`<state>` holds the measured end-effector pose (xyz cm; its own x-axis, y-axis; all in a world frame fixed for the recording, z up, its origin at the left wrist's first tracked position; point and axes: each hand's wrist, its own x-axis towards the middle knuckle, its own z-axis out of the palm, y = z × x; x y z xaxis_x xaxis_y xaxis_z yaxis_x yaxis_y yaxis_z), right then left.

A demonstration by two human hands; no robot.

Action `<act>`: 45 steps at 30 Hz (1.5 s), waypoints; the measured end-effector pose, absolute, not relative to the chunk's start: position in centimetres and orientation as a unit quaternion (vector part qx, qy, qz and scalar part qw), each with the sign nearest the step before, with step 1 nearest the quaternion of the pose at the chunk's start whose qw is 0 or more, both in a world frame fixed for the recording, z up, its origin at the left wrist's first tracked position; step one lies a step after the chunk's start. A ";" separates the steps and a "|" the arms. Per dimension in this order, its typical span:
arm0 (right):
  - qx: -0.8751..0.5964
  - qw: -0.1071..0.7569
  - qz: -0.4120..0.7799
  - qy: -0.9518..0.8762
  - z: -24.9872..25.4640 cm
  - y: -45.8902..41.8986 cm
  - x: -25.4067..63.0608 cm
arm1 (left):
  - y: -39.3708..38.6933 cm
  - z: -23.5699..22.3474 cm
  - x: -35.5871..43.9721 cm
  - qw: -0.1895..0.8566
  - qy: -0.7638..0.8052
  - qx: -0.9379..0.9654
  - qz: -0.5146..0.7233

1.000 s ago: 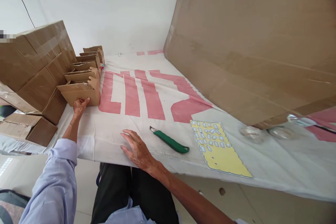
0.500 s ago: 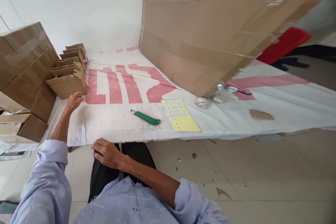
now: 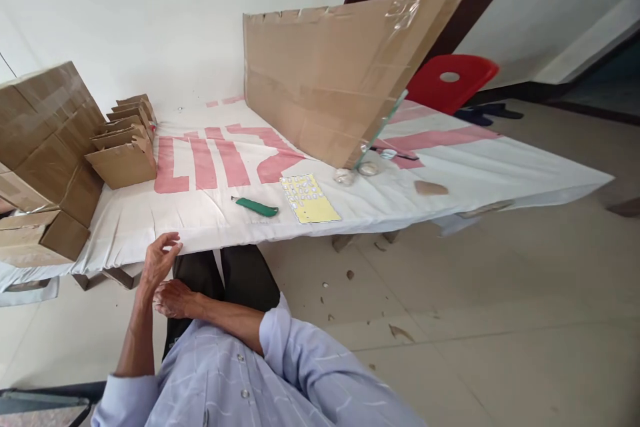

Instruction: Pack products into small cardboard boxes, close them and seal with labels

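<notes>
My left hand [image 3: 159, 257] is raised just below the front edge of the low table [image 3: 210, 230], fingers loosely apart and holding nothing. My right hand [image 3: 173, 298] lies across my dark trousers close under the left wrist, fingers resting flat and empty. On the white cloth with red lettering lie a green utility knife [image 3: 255, 207] and a yellow sheet of small white stickers [image 3: 309, 199], both beyond my hands. A row of small folded cardboard boxes [image 3: 125, 147] stands at the table's left.
Large taped cartons [image 3: 45, 140] are stacked at the far left. A big cardboard sheet [image 3: 340, 73] stands tilted on the table, with clear round objects [image 3: 356, 173] and a brown scrap [image 3: 430, 188] by its foot. A red stool [image 3: 450, 80] is behind. Cardboard bits litter the tiled floor.
My left hand left the nearest small box and drew back below the table edge. My right hand came off the cloth onto my lap. The view pulled back and turned right.
</notes>
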<state>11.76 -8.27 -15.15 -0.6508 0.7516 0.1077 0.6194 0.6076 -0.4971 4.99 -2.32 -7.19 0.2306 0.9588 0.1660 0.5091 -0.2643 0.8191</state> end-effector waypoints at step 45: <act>-0.742 0.260 0.009 -0.617 -15.5 -8.1 44.8 | -7.8 -12.5 0.7 0.009 0.580 0.793 0.186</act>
<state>44.78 -8.06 -15.52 0.2373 0.9215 0.3074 0.9117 -0.1020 -0.3981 0.75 -7.79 -12.46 0.2574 0.9236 0.2839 0.9167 -0.3263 0.2305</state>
